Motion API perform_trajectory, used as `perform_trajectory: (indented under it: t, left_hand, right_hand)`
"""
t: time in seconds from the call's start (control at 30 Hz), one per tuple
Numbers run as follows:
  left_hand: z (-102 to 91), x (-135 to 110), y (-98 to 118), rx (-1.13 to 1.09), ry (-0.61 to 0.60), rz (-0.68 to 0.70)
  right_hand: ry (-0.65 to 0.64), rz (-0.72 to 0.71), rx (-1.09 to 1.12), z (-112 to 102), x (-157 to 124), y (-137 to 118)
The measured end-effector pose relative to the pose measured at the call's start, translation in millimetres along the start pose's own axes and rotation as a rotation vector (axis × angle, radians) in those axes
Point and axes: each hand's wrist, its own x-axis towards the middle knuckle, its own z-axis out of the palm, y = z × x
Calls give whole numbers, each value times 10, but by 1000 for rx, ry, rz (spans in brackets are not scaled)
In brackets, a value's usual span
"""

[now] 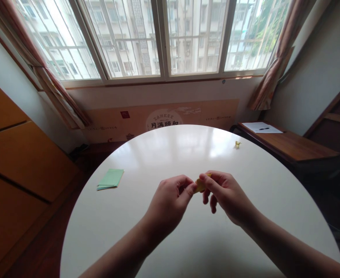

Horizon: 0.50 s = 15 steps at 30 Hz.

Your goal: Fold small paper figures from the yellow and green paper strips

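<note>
Between my two hands, above the middle of the white round table (164,154), is a small folded piece of yellow paper (199,185). My left hand (174,197) pinches its left end between thumb and forefinger. The thumb and fingers of my right hand (223,193) grip the upper right part, with the lower fingers curled loosely beneath. Fingers cover much of the paper, so its full shape is hidden. At the table's far right rests a small folded yellow paper figure (237,144). A stack of green paper sheets (111,179) lies on the left side.
Beyond the table's far edge, a printed beige board (216,112) stands below the barred windows (196,38). To the right is a wooden side table (303,144) with a white sheet (261,127) and a dark pen (264,128). Orange-brown cabinets (22,162) stand at left.
</note>
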Motion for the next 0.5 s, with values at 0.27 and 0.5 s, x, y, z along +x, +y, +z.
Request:
perform_trajectory:
  t: [0.27,0.5]
  left_hand:
    - [19,26,-65,-54,26,-75]
    - [-83,56,-21,-71,76,2]
  right_hand:
    - [26,29,76,33,-3,0]
    - [-57,31,-55,5,-29,-59]
